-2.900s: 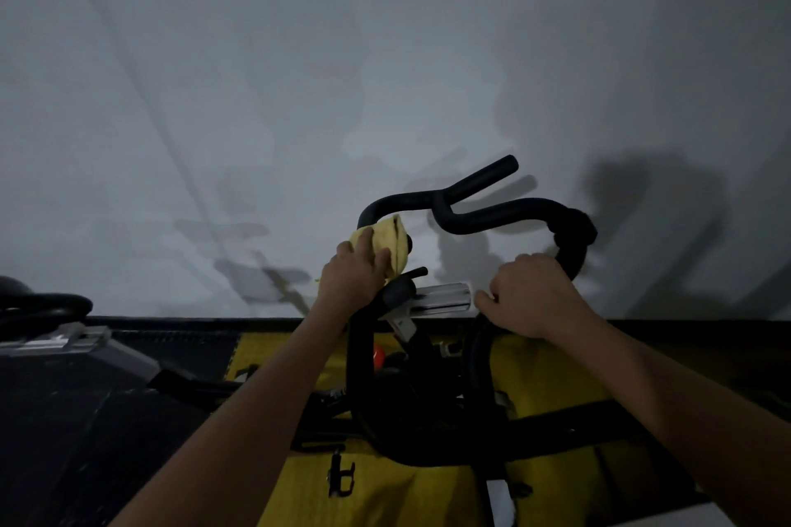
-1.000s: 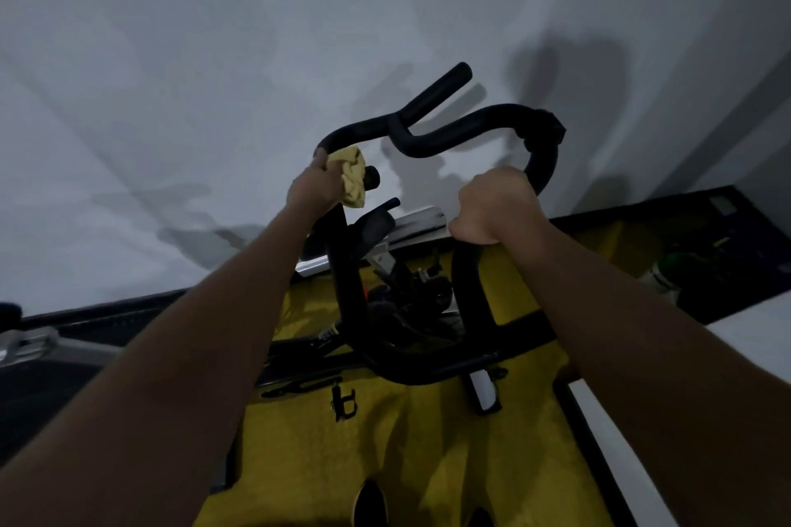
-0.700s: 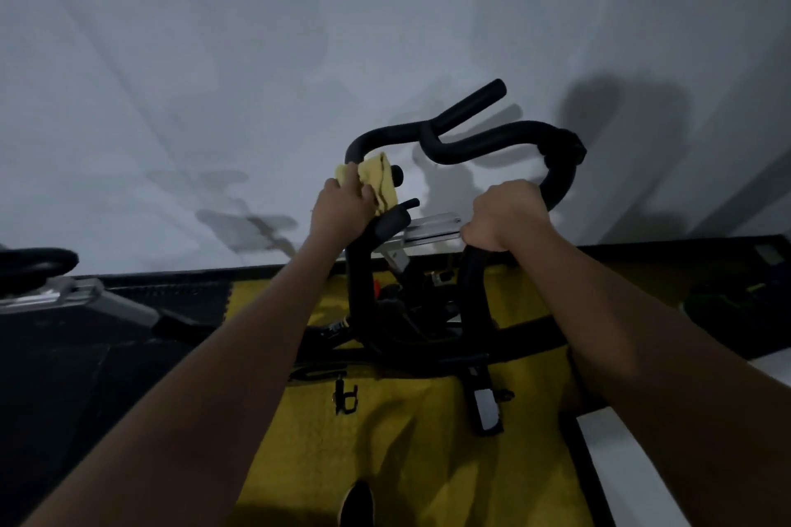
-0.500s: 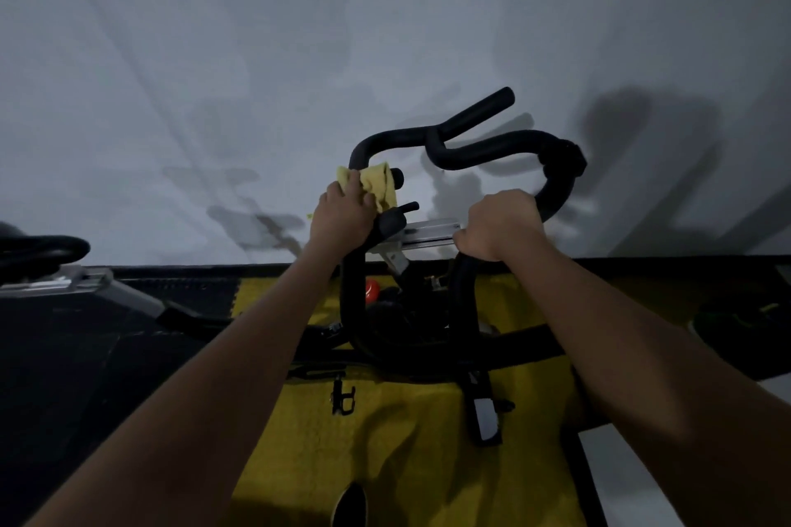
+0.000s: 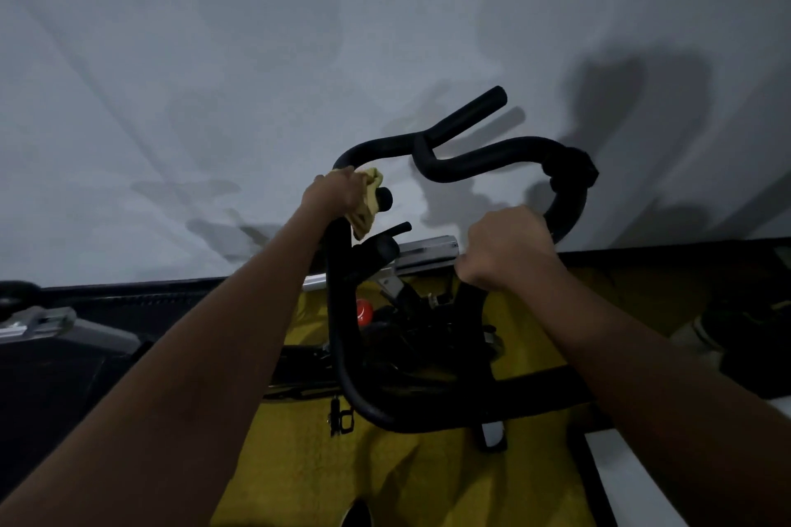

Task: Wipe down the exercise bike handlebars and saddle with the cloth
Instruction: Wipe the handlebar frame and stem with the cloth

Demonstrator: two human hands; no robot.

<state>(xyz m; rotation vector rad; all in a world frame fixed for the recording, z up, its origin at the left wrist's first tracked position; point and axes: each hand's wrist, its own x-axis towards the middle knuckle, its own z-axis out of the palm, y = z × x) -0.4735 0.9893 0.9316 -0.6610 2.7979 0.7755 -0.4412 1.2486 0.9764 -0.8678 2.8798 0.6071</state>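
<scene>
Here, all positions are given relative to the handlebars [image 5: 492, 154].
Left hand [image 5: 336, 195]: closed around the yellow cloth [image 5: 369, 205], pressed onto the left bar near its upper bend.
Cloth: between palm and bar, a fold hanging just below the hand.
Bar axis: runs up from the hand, then curves right; unwiped length probably lies that way.
Right hand [image 5: 507, 248]: fisted bare on the right bar, steadying.
Saddle: not visible.
</scene>
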